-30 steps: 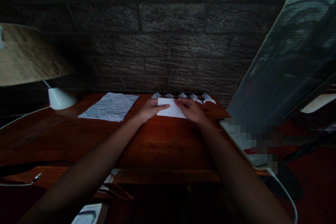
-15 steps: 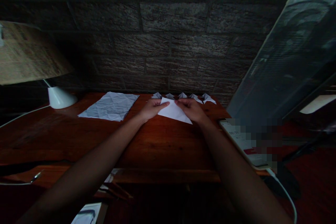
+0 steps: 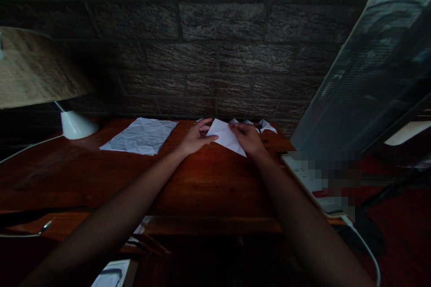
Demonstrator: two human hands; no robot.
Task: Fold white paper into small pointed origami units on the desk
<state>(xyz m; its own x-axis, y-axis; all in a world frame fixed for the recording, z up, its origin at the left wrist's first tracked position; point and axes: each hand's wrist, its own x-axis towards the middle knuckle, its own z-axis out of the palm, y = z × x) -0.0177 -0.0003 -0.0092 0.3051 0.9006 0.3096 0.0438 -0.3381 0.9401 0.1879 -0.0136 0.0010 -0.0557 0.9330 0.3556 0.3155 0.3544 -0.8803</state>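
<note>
A folded piece of white paper [image 3: 226, 135] is held up between my two hands over the wooden table. My right hand [image 3: 248, 138] pinches its right edge, thumb and fingertips together. On the left side, my left hand [image 3: 198, 138] has its thumb lying over the paper's lower left edge and its fingers loosely curved near the top corner, with a ring on one finger. Behind the hands stand several small folded paper shapes [image 3: 267, 126] in a row by the wall, partly hidden by the paper and fingers.
Creased white sheets [image 3: 141, 136] lie to the left on the table [image 3: 208, 188]. Farther left is a lamp [image 3: 76, 124] with a woven shade. A phone [image 3: 313, 184] with a white cable rests at the right edge. A brick wall [image 3: 218, 54] rises behind.
The paper has turned and lifted slightly, its top corner now higher. My left hand's fingers have spread and its thumb has slid down the paper's left side.
</note>
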